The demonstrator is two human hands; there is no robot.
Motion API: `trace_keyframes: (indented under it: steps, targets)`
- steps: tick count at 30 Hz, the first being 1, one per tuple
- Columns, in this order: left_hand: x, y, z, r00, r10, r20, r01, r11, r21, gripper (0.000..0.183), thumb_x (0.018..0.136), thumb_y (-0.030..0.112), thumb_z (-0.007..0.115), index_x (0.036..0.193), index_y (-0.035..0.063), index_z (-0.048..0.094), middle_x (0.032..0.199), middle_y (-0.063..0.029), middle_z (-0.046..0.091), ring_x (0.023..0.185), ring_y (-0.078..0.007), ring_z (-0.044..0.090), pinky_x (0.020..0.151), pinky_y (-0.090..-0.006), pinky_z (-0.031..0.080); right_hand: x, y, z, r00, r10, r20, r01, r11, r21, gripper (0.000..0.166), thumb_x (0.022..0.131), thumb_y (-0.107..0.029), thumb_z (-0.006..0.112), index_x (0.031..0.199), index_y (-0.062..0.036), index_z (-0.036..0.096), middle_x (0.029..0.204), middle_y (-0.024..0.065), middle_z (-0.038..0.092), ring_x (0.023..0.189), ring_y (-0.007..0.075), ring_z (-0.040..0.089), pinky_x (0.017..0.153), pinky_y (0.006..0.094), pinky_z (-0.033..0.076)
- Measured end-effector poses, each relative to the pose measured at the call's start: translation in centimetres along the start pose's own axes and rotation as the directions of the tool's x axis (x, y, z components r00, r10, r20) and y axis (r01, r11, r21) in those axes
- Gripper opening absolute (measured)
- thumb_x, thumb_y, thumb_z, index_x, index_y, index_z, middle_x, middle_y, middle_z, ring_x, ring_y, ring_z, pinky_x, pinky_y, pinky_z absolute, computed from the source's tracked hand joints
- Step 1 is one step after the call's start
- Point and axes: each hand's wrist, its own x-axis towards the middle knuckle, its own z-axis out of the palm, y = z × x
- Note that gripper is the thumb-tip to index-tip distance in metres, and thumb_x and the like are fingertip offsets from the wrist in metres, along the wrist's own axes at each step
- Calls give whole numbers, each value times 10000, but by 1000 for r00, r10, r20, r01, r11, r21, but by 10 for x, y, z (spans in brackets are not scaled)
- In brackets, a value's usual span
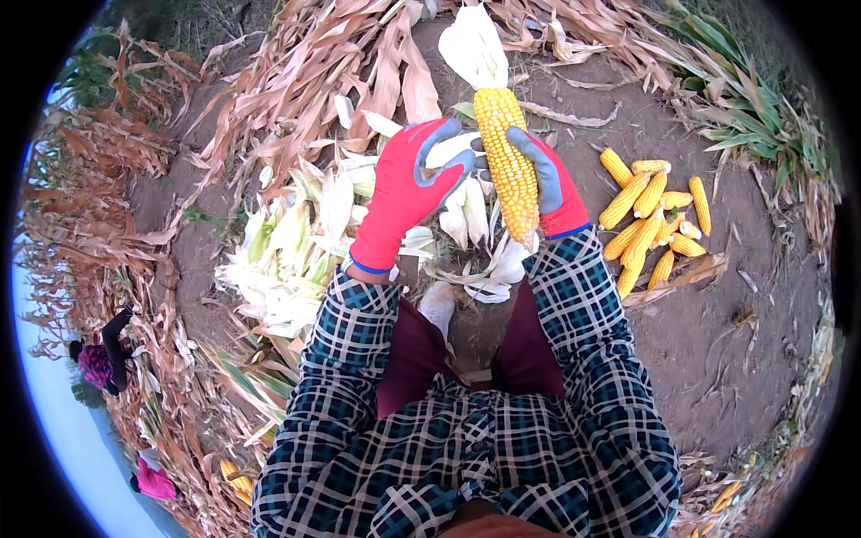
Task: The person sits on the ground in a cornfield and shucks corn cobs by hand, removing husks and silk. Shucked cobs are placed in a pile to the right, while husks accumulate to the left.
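My right hand (548,178), in a red and grey work glove, grips a yellow ear of corn (506,151) whose kernels are bared. A pale husk (479,47) is still attached at the far end of the ear. Just left of it is my left hand (414,185), gloved alike, with thumb and fingers curved apart around a whitish husk piece (449,150); whether it grips this piece I cannot tell. Pale stripped husks (289,262) lie heaped at the left. On the soil to the right rests a pile of husked corn ears (639,222).
Dry corn stalks (323,74) are spread across the far ground, with greener leaves (753,101) at the far right. Two people (101,363) are among stalks at the left edge. More yellow ears (237,481) lie at the lower left. A shoe (437,306) shows below my hands.
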Motion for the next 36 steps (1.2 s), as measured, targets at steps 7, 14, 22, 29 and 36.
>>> trace_keyframes:
  steps: [7,14,22,29,36]
  targets:
    - [9,5,12,875,-412,256,483,783,-392,520,856,239,681,1282,1,499,1177,-85,601,1051,-149,584,874,-273,482,-3,14,20,982,-186,-23,161,901,-404,560,925,-375,550,1328,-7,422,1154,95,576,983,156,603,817,259,487]
    - [5,-6,6,935,-336,111,327,940,97,390,828,368,664,643,51,534,515,-98,483,464,-191,494,469,-340,366,3,26,14,998,-40,47,51,963,-266,496,946,-385,513,1247,8,498,1105,73,585,984,119,572,850,260,458]
    - [10,-22,2,846,-531,-51,366,648,-668,291,895,250,618,718,21,588,606,-30,585,505,-112,524,508,-258,415,-6,18,22,1000,4,20,1,965,-261,515,939,-438,489,1199,6,525,984,122,645,814,185,656,732,289,533]
    - [8,-75,-39,715,-522,-465,281,824,-491,268,902,272,616,941,7,605,838,-65,645,758,-133,602,740,-248,462,2,20,18,1000,16,-19,-18,994,-103,512,934,-449,499,1193,-8,519,963,120,646,812,198,660,707,290,537]
    - [2,-40,-6,882,-416,221,462,679,-570,441,948,352,520,1229,13,534,1091,-70,610,1024,-131,557,949,-278,399,0,19,22,1000,4,-1,-4,979,-203,560,923,-461,514,1254,-10,486,1016,132,639,818,216,667,706,302,553]
